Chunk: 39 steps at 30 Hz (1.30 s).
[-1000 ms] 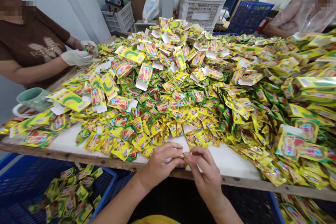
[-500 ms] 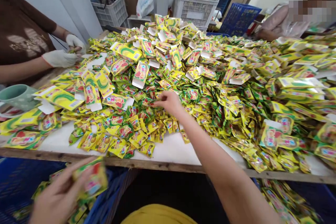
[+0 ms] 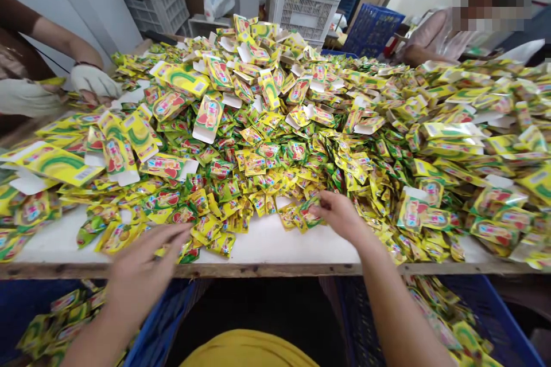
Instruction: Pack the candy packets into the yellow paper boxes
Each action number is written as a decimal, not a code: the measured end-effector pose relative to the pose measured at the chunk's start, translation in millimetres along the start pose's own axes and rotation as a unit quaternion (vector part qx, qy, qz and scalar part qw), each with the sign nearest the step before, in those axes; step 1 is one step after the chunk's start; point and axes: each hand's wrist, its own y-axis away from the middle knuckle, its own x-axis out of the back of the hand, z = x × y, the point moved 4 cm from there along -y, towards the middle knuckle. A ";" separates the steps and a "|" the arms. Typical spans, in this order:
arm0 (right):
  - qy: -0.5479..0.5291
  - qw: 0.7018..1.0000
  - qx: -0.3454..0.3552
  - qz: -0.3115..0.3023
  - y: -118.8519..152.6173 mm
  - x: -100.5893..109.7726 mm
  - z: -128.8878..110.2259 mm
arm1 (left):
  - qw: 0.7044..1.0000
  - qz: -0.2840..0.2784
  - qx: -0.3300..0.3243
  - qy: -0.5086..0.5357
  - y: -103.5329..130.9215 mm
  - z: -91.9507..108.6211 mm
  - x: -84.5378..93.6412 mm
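Note:
My right hand (image 3: 344, 218) pinches a small green-and-red sachet (image 3: 309, 213) just above the white tabletop (image 3: 262, 246). Beside that sachet lie a few yellow ones. Over the table's front edge, my left hand (image 3: 144, 261) reaches toward a cluster of yellow sachets (image 3: 205, 229); its fingers are stretched out and slightly blurred, with no packet visible in them. A heap of loose sachets (image 3: 297, 152) spreads in front of both hands. Printed yellow cardboard boxes (image 3: 208, 118), several with open flaps, lie on top of and behind it.
Blue crates (image 3: 501, 312) holding packets stand below the table edge at left and right. Another person's white-gloved hands (image 3: 92, 83) work at the far left. A second person (image 3: 443, 34) sits at the back right. White crates (image 3: 301, 11) are stacked behind the heap.
My left hand has come up from the left crate to the table edge; the box it held is gone from it. My right hand has moved right and nearer, with a sachet now in its fingers.

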 end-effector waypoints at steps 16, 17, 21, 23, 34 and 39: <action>0.046 0.993 0.064 0.089 18.3 -67.3 5.2 | 0.969 0.167 0.081 -0.162 -216.3 -2.1 -57.9; 0.022 0.995 0.061 0.071 20.8 -68.0 1.1 | 0.966 0.148 0.098 -0.190 -226.5 -6.6 -59.3; -0.073 0.996 0.046 0.023 32.1 -67.8 -9.4 | 0.967 0.122 0.083 -0.205 -236.8 -5.7 -57.3; -0.084 0.994 0.055 0.041 39.9 -65.8 -11.6 | 0.975 0.142 0.072 -0.152 -220.7 3.7 -44.8; -0.381 0.924 -0.024 0.000 68.2 -48.0 9.7 | 0.930 -0.299 0.162 0.139 -62.5 64.1 -61.9; -0.465 0.874 0.012 0.142 61.2 -14.8 -22.8 | 0.930 -0.264 0.162 0.197 -42.0 78.4 -113.6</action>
